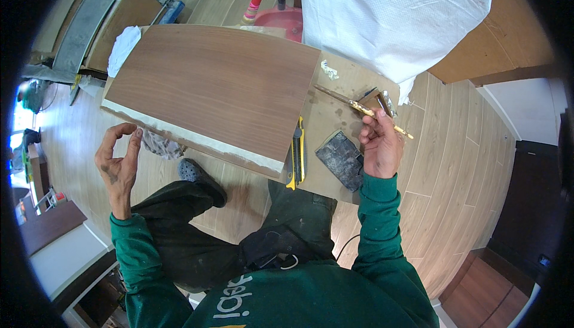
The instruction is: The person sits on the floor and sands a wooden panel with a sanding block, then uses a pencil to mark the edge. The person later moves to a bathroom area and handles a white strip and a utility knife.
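Observation:
A wood-grain panel (221,86) lies in front of me, with a pale whitish strip along its near edge. My left hand (118,164) is at that edge near the left corner, thumb and index finger bent close together; whether they pinch the edge or some small thing, I cannot make out. Beside its thumb, a greyish crumpled rag (161,146) shows below the panel. Right of the panel, my right hand (381,146) is closed around a thin, yellow-stained stick (362,108), its dark narrow end pointing toward the panel. Below it lies a worn black rectangular pad (339,159).
A yellow-and-black utility knife (297,155) lies along the panel's right edge. Beyond my right hand are a small open container (375,100) and a crumpled white scrap (329,70). A white sheet (394,17) hangs at the back, near a red basin (290,22).

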Available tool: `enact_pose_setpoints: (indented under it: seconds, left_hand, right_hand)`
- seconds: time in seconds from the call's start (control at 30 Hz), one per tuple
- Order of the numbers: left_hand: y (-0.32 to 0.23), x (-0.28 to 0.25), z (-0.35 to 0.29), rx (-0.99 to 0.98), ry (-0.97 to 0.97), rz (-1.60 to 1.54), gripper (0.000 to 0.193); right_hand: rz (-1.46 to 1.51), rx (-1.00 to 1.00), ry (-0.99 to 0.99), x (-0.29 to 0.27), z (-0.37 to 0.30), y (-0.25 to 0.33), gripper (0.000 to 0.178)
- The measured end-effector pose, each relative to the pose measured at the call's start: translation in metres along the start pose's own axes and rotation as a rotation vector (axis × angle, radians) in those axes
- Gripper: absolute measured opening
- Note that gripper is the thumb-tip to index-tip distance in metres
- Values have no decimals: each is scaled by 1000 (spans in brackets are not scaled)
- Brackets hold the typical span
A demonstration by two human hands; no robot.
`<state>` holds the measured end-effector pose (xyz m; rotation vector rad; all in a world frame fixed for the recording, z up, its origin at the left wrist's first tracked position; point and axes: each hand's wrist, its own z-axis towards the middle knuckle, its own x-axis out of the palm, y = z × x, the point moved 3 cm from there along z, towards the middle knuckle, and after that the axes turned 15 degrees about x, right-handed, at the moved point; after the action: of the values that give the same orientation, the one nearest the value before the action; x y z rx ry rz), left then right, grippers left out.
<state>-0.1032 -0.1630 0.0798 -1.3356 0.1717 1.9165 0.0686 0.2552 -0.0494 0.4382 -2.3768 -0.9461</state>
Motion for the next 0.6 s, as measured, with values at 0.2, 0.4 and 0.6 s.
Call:
enact_pose_setpoints:
  seconds: [0.2,0.4,0.6]
  left_hand:
    - [0,1,0,-1,-3,-9,11]
    - [2,1,0,-12,5,-5,13]
    - [0,2,0,-9,1,-6,13]
  right_hand:
    - [-15,1,5,-1,1,-1,23]
    - [-21,10,7,-1,-1,0,23]
    - [-22,20,4,0,0,1,23]
